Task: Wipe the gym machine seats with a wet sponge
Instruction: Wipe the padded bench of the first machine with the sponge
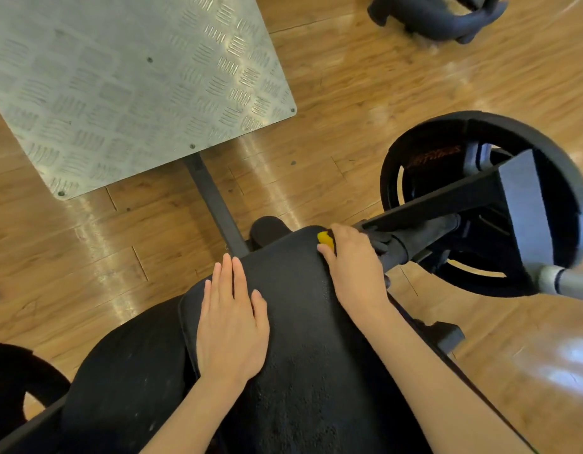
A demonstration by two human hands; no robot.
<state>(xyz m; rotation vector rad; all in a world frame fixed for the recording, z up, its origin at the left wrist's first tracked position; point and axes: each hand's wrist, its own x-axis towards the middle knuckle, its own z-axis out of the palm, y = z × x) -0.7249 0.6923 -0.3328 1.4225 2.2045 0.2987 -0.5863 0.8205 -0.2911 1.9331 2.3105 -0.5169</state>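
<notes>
The black padded seat (303, 322) fills the foreground — the left hand (232, 326) lies flat on it, fingers straight, likely bracing. The right hand (355, 267) grips the yellow sponge (325, 239) at the seat's far right corner — wiping there.

Sponge (325, 240) mostly hidden under right hand (355, 267); seat (300, 322) cut off below.

Faint orange lettering on the inner face of the black weight plate (447, 158), upside down and blurred; not legible, possibly ending in "FITNESS". No other text, number or label readable anywhere.
</notes>
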